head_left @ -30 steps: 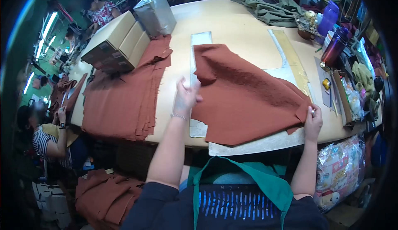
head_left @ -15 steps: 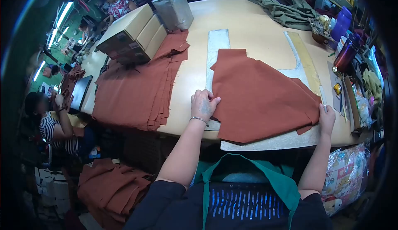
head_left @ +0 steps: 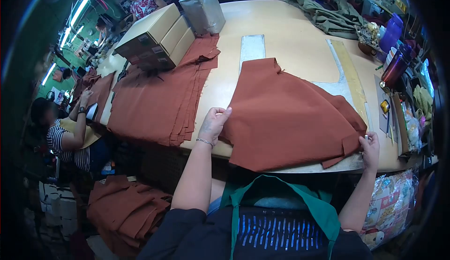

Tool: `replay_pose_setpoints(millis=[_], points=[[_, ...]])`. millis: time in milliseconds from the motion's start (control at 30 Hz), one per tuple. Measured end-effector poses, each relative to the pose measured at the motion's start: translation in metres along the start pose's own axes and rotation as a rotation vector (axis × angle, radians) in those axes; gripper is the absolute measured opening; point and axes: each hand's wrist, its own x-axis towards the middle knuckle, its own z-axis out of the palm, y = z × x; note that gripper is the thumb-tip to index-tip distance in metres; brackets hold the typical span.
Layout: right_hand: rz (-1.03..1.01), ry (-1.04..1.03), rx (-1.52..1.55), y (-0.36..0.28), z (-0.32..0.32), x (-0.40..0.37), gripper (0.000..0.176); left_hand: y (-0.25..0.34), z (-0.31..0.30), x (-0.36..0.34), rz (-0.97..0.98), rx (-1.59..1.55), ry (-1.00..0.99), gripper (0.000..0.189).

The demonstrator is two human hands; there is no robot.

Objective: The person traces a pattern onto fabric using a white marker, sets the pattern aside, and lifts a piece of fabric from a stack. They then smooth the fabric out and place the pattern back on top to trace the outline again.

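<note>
Pinching opposite edges of the rust cloth piece (head_left: 290, 115), left hand (head_left: 214, 123) and right hand (head_left: 370, 148) seem mid-spread; flattening it next wants an even pull.

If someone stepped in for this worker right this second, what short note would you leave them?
Left hand: pinching the left edge of the rust fabric piece, raised a little off the table.
Right hand: curled at the piece's near right corner around a small pale thing; whether it grips the cloth is unclear.
Things: the piece lies over a grey template; a stack of like pieces lies to its left.
Done: piece laid over the template.
Left: it looks rumpled, not yet flat.
</note>
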Motion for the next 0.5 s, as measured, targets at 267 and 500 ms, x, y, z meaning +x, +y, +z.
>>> replay_pose_setpoints(millis=[267, 500], points=[[-0.056, 0.036, -1.130, -0.016, 0.013, 0.024, 0.030, 0.014, -0.010, -0.016, 0.092, 0.850, -0.242, 0.035], [0.136, -0.048, 0.193, -0.027, -0.022, 0.004, 0.005, 0.032, -0.041, -0.045, 0.105, 0.049, -0.627, 0.039]])
